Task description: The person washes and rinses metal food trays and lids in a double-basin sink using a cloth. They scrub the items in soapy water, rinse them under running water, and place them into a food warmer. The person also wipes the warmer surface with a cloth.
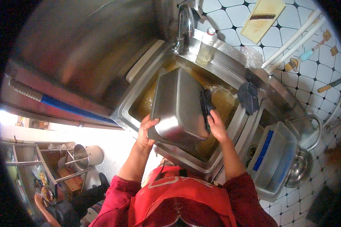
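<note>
Over a stainless steel sink basin (pixel 216 167) I hold a deep stainless steel food pan (pixel 174 105), turned so that its outside faces up. My left hand (pixel 146 129) grips the pan's rim at the near left, thumb on top. In my right hand (pixel 216 126) is a dark cloth (pixel 206 105), pressed against the pan's right side. Brownish water (pixel 223 106) with some foam fills the basin beneath. The pan hides the middle of the basin.
A chrome faucet (pixel 184 25) and a clear bottle (pixel 206 46) stand at the back rim. Another dark cloth (pixel 248 98) lies on the divider. The right basin holds a translucent plastic container (pixel 275 159). Behind at lower left, a person (pixel 59 211) is near a shelf and a large metal pot (pixel 93 155).
</note>
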{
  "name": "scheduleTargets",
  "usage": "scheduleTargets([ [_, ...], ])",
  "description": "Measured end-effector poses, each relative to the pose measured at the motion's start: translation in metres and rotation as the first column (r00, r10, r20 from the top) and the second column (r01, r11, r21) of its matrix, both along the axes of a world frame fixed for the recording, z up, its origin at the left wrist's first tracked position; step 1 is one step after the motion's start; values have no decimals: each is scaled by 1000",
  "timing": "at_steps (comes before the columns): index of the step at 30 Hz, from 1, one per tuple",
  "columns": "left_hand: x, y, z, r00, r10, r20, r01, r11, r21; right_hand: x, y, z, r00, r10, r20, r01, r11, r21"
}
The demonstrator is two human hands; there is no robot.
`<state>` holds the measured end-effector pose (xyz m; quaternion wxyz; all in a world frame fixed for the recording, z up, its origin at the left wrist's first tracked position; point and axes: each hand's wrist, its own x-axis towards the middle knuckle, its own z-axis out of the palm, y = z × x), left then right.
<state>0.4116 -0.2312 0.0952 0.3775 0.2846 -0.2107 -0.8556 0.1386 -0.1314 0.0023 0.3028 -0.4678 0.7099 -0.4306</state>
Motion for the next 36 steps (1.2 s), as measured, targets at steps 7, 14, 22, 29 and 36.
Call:
scheduleTargets([
  [7, -32, 21, 36, 942, -223, 250, 286, 925, -250, -12, 28, 38, 955, 218, -200, -93, 863, 497],
  [14, -60, 80, 33, 632, 100, 768, 728, 264, -633, -13, 53, 124, 822, -67, 566, 186, 970, -155],
  [22, -74, 106, 48, 563, 317, 763, 813, -48, -580, -10, 95, 138, 786, -33, 617, 158, 976, -149],
  [29, -53, 73, 45, 704, 373, 605, 706, -265, -657, -37, 109, 165, 730, -155, 666, 501, 784, -367],
  [36, -19, 39, 19, 772, 336, 539, 631, -503, -591, -69, 88, 249, 939, -204, 277, 190, 979, 78],
])
